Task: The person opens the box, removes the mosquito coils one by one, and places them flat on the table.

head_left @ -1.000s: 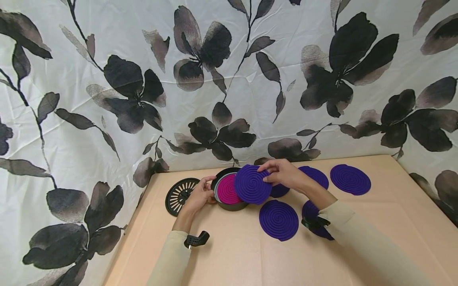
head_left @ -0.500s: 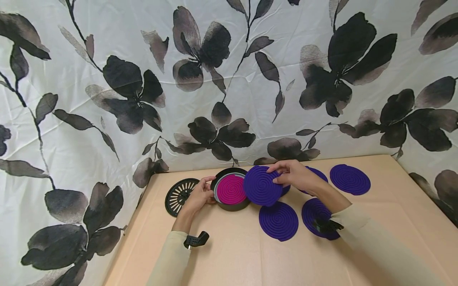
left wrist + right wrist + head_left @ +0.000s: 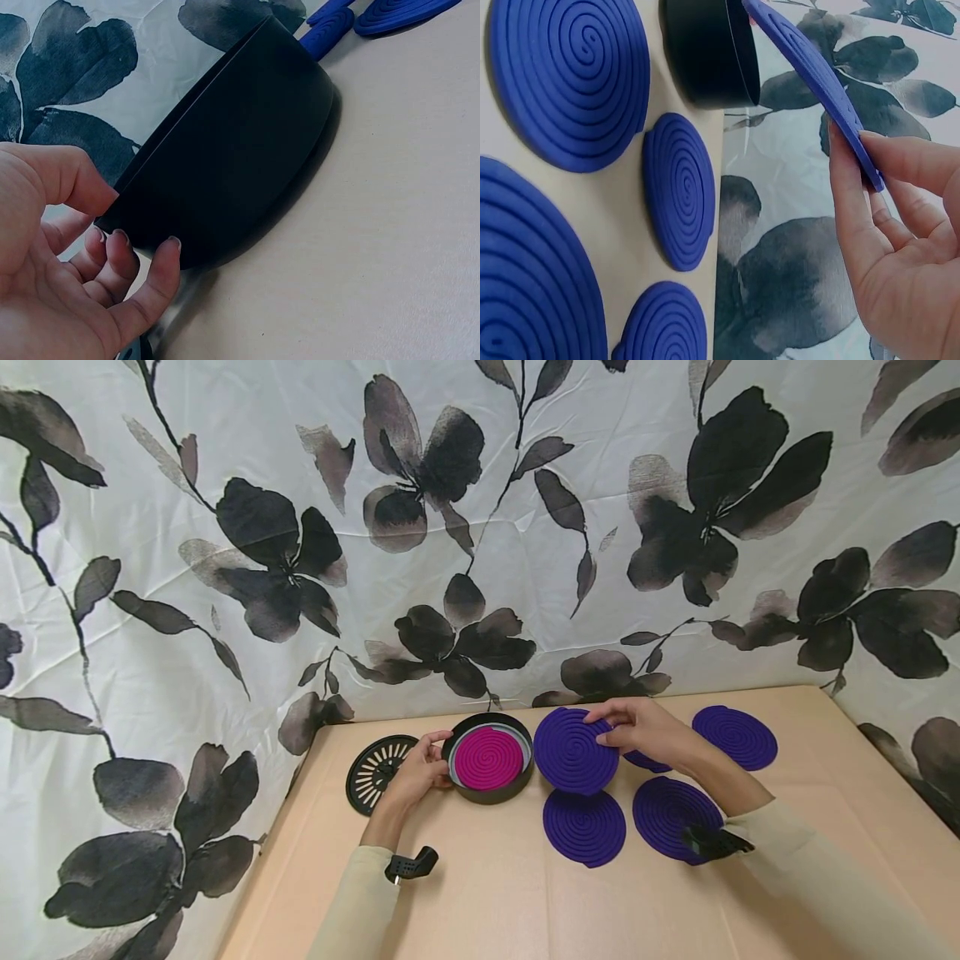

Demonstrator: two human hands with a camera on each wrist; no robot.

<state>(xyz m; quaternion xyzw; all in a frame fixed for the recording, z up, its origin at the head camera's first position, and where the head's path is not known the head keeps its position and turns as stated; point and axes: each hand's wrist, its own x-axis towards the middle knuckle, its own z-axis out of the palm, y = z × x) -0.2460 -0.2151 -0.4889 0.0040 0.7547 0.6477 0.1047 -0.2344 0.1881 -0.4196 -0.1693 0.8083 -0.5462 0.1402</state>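
Observation:
My left hand (image 3: 416, 768) grips the near-left side of a round black holder (image 3: 491, 796), thumb at the rim and fingers against the wall. Inside it lies a pink spiral coaster (image 3: 489, 759), with a grey rim showing around it. Between thumb and fingers my right hand (image 3: 645, 731) pinches the edge of a purple spiral coaster (image 3: 576, 752). In the right wrist view this held coaster (image 3: 821, 82) is raised and tilted. Just in front of it, a matching coaster (image 3: 583, 835) lies flat on the table, partly overlapped in the head view.
More purple coasters lie to the right, one by the right wrist (image 3: 671, 814), one at the back right (image 3: 735, 737) and one partly hidden (image 3: 647, 762) behind the right hand. A slotted black disc (image 3: 375, 768) lies left of the holder. A floral cloth (image 3: 555, 635) hangs behind the table.
My right hand has carried the purple coaster rightward, away from over the holder, uncovering the pink coaster fully. The left hand and holder have stayed in place.

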